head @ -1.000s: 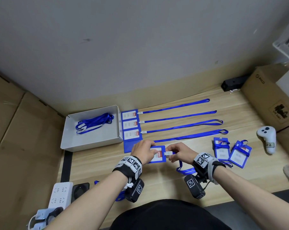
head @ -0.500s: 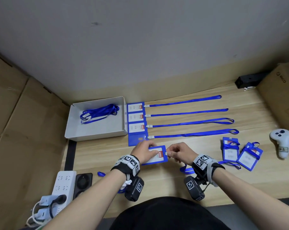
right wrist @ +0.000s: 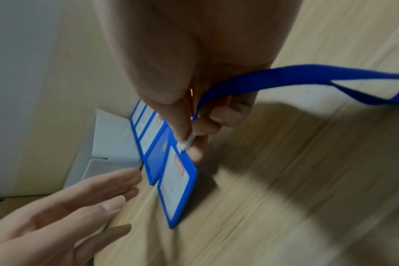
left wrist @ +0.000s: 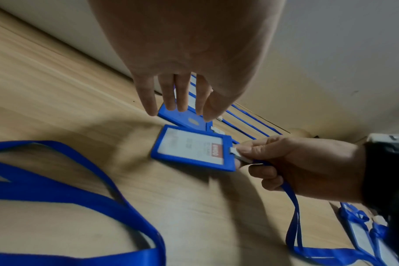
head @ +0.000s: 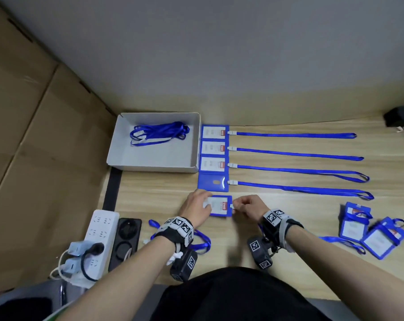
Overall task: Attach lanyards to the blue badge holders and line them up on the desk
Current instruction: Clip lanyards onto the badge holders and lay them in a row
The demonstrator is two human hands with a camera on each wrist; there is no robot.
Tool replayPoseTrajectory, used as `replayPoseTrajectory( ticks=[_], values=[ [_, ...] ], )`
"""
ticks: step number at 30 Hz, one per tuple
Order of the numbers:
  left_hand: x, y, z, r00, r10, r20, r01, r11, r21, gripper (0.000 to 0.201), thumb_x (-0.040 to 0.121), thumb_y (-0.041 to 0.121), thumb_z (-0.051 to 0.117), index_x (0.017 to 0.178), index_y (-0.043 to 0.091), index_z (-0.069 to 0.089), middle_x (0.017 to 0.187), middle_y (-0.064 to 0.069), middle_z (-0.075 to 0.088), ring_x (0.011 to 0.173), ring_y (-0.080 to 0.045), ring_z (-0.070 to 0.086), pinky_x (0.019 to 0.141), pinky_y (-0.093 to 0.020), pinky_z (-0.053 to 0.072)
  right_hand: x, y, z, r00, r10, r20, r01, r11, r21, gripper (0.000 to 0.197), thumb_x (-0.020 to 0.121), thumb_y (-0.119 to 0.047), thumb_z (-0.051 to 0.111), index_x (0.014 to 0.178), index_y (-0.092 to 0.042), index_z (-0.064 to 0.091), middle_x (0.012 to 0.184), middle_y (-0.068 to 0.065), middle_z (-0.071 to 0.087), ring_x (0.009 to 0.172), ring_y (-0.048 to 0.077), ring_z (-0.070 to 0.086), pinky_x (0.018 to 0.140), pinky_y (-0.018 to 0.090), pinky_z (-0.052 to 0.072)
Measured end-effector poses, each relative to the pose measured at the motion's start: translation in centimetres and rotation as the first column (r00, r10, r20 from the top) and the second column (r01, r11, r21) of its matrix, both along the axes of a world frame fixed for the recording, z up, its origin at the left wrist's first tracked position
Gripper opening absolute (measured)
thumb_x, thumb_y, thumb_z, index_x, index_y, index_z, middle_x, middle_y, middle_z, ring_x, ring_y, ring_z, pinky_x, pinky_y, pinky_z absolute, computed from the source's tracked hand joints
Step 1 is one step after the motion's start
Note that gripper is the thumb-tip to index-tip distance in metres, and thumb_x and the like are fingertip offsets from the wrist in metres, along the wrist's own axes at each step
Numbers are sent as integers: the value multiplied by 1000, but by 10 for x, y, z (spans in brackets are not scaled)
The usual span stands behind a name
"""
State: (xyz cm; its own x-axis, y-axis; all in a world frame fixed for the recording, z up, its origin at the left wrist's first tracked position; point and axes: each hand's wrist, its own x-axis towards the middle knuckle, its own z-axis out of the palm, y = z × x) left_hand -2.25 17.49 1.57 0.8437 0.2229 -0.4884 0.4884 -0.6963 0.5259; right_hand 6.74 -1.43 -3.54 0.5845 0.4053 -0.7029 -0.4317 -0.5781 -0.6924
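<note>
A blue badge holder [head: 220, 206] with a white card lies flat on the desk just below the row's fourth holder [head: 213, 181]. My right hand [head: 237, 205] pinches the white lanyard clip [left wrist: 236, 153] at the holder's right edge, thumb on top [right wrist: 182, 133]. The blue lanyard [left wrist: 294, 216] trails back under that wrist. My left hand [head: 204, 200] is open with straight fingers at the holder's left end; in the right wrist view that hand [right wrist: 98, 203] lies apart from the holder [right wrist: 178, 187]. Above are several holders [head: 213, 148] with straight lanyards [head: 296, 154].
A white box [head: 150, 166] with spare lanyards [head: 159, 133] sits left of the row. Two holders wrapped in lanyards [head: 354, 223] [head: 384, 239] lie at right. A loose lanyard [head: 201, 242] lies under my left wrist. A power strip [head: 99, 230] and cardboard stand at left.
The holder moved up the desk and now lies square under the fourth one. My left hand let go of it and straightened its fingers. The right hand kept its pinch on the clip.
</note>
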Motion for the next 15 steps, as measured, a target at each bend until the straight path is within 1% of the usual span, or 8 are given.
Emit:
replayPoseTrajectory(
  ticks=[2,4,5,7,9,10,12,15],
  values=[
    [1,-1,-3,999,-40,-32,39,999,-13,42,92,15,54,134,16,58,141,2,50,130,-20,46,106,-25,35,3,7,1,1000,22,-23,-21,1000,10,16,93,-14,64,91,-3,74,75,4,71,45,2,48,46,13,39],
    [2,-4,-8,984,-129,-122,123,991,-60,45,94,17,51,139,16,54,148,0,44,135,-20,42,108,-23,31,6,13,1,998,59,-11,-59,998,4,20,91,-19,67,89,-1,75,73,4,70,45,3,47,46,13,37],
    [2,-6,-12,965,-192,-180,181,981,-77,49,94,18,50,142,17,49,154,-1,36,140,-21,37,111,-24,28,8,13,1,997,82,1,-82,996,-19,21,90,-22,68,86,-3,76,69,1,70,46,3,48,48,12,37],
    [-1,-10,-19,910,-301,-284,298,953,-55,56,93,21,47,149,21,40,164,1,14,147,-22,23,117,-30,24,10,12,-1,994,105,10,-104,992,-74,21,89,-24,69,75,-10,75,59,-4,65,50,3,51,54,14,39],
    [-2,-14,-23,864,-350,-361,377,926,4,61,91,24,45,151,26,34,165,5,0,148,-22,16,117,-37,27,12,6,-2,993,117,22,-113,986,-120,28,89,-18,64,62,-14,66,57,-4,56,54,9,46,57,21,40],
    [-2,-16,-23,847,-362,-389,403,915,26,62,91,25,44,151,27,31,165,5,-3,148,-23,14,116,-40,29,13,3,-1,991,133,24,-129,983,-134,28,88,-16,60,60,-15,61,59,-1,51,58,12,42,58,24,39],
    [0,-20,-22,821,-380,-425,442,896,52,64,90,26,42,152,28,26,165,5,-7,148,-24,12,114,-43,31,16,-4,5,987,155,34,-148,978,-144,24,85,-12,56,61,-16,58,62,3,44,62,16,38,58,26,36],
    [3,-26,-19,796,-399,-456,478,876,68,64,91,26,42,153,27,23,164,2,-8,147,-26,10,111,-45,33,23,-21,11,984,158,77,-140,970,-199,27,85,-9,57,60,-14,65,55,-4,48,52,11,41,52,19,38]
  ],
)
